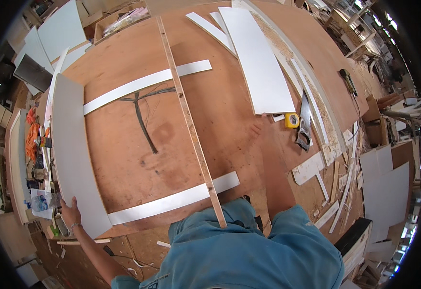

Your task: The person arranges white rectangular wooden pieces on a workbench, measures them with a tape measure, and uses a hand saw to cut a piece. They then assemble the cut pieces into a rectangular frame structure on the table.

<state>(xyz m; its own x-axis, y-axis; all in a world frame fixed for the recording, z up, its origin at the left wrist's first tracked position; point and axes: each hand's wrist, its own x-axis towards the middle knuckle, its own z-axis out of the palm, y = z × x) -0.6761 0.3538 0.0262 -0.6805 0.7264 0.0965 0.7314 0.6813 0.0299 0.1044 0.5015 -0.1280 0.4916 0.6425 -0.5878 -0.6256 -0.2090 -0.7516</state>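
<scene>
A long white-grey panel (76, 149) stands on edge at the left, and my left hand (71, 213) is closed around its near end, thumb on the inner side. Two white strips (148, 85) (174, 198) run from it across the brown worktable. Over them lies a narrow wooden batten (186, 108), reaching toward my body. My right hand (263, 126) is at the near end of a wide white board (258, 62). Its fingers look apart, one digit touching the board's edge; the hand blends into the table colour.
A yellow tape measure (292, 120) and a handsaw (304, 125) lie right of my right hand. Dark cord (143, 123) lies between the strips. A black-handled tool (348, 82) sits far right. Offcuts (338, 192) litter the right side; clutter stands left of the table.
</scene>
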